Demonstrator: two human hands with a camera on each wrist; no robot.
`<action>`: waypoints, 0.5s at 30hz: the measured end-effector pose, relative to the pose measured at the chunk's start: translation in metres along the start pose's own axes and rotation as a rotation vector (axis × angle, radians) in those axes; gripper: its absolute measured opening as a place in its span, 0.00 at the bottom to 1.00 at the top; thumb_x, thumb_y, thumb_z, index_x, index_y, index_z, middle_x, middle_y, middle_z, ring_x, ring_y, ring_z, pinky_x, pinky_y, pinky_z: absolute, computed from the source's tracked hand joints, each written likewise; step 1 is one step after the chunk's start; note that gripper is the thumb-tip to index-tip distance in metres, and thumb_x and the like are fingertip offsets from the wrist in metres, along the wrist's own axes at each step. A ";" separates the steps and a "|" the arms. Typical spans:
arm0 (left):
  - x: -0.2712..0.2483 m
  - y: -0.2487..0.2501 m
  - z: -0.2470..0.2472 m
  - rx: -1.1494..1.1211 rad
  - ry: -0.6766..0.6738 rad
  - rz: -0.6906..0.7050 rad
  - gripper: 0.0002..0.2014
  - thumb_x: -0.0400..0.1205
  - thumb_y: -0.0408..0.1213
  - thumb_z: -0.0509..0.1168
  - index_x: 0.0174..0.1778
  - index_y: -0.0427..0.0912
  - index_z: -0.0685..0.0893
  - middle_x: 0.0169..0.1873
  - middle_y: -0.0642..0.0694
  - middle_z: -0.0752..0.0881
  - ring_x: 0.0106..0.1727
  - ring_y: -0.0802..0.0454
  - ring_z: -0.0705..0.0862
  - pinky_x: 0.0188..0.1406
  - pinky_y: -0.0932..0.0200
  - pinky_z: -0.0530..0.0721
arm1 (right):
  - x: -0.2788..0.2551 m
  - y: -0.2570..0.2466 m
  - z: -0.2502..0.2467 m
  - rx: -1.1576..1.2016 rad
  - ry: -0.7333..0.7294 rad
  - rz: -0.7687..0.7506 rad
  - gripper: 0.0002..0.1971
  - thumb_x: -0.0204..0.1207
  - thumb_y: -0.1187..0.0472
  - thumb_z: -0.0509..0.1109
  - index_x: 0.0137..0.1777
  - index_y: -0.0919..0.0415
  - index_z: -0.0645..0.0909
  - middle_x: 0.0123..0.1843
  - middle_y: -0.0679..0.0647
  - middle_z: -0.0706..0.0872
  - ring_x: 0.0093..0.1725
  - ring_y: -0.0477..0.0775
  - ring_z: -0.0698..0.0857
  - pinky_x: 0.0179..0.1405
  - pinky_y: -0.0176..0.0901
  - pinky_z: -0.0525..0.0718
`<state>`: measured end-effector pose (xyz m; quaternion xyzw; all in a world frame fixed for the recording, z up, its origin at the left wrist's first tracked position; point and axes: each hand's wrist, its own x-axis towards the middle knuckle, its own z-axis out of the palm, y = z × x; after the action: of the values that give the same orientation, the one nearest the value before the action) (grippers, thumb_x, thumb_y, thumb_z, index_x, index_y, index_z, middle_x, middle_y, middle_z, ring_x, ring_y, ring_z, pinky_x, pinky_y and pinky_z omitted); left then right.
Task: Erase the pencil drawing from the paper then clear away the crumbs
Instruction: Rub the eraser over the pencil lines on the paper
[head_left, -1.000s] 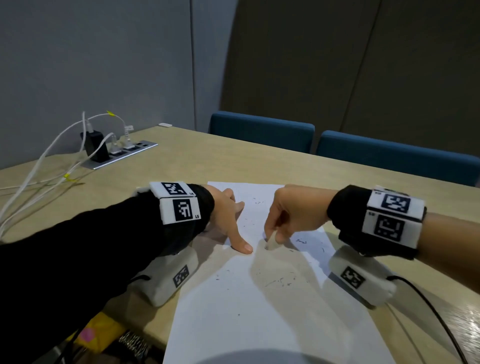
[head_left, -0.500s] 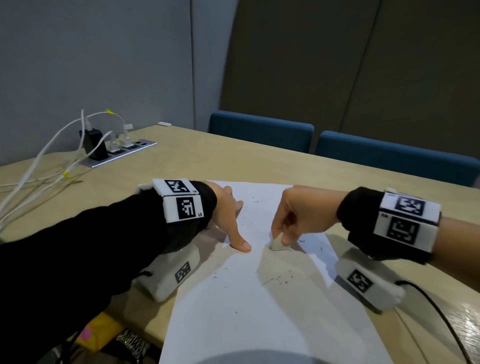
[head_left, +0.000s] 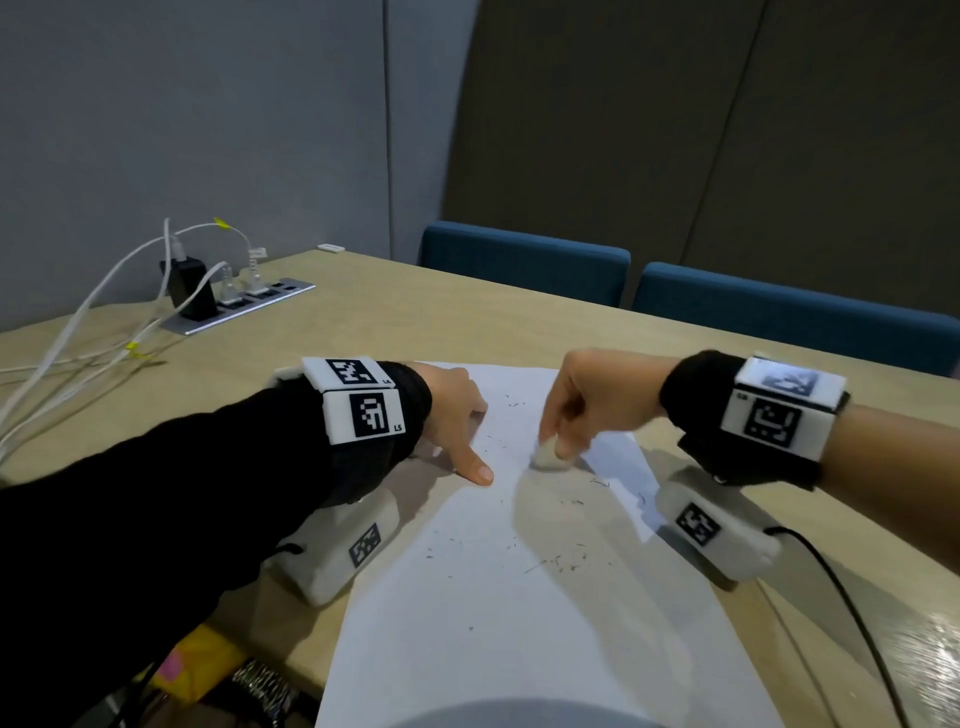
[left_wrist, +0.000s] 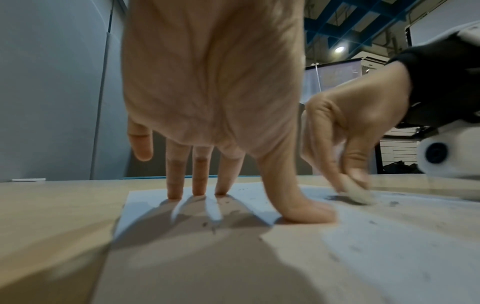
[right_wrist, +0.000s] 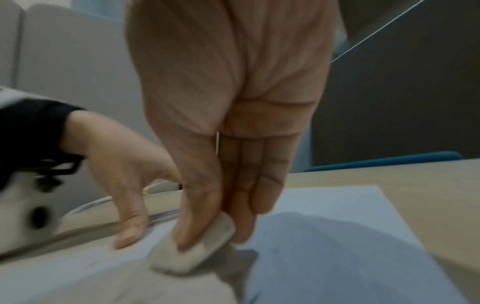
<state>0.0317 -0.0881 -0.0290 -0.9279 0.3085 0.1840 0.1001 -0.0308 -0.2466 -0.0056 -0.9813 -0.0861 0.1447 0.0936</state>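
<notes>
On the wooden table (head_left: 467, 317), right hand (head_left: 597, 400) pinches eraser (head_left: 550, 457); left hand (head_left: 457, 415) flat on paper (head_left: 519, 623).

Wooden table (head_left: 467, 317) beneath the hands; power strip (head_left: 244, 306) with white cables (head_left: 93, 322) lay far left of them; two blue chairs (head_left: 524, 260) stood beyond.

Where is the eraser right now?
In the head view, the eraser sits on the paper, pinched in the right hand, just right of the left hand thumb pressing the sheet.
</notes>
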 end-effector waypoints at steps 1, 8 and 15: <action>0.001 -0.001 0.000 -0.016 0.018 0.005 0.33 0.67 0.65 0.72 0.57 0.46 0.73 0.64 0.46 0.78 0.52 0.49 0.78 0.44 0.58 0.73 | 0.007 0.002 -0.005 -0.001 0.088 0.020 0.10 0.71 0.65 0.75 0.51 0.56 0.89 0.42 0.53 0.91 0.37 0.45 0.83 0.53 0.41 0.84; 0.002 -0.001 0.002 0.069 0.053 -0.007 0.44 0.67 0.69 0.68 0.73 0.45 0.72 0.69 0.50 0.70 0.63 0.47 0.78 0.61 0.50 0.78 | 0.055 -0.011 0.000 -0.140 0.211 0.029 0.12 0.73 0.66 0.73 0.55 0.59 0.87 0.46 0.51 0.87 0.44 0.49 0.81 0.47 0.38 0.79; 0.003 0.004 -0.002 0.135 -0.034 -0.027 0.36 0.70 0.70 0.63 0.62 0.43 0.77 0.71 0.46 0.76 0.51 0.49 0.75 0.49 0.55 0.70 | 0.024 -0.011 0.009 -0.120 0.052 -0.054 0.11 0.74 0.66 0.71 0.52 0.54 0.89 0.43 0.46 0.89 0.39 0.42 0.81 0.51 0.36 0.81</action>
<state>0.0322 -0.0933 -0.0282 -0.9198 0.3060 0.1771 0.1699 -0.0122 -0.2301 -0.0179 -0.9859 -0.1184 0.1111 0.0407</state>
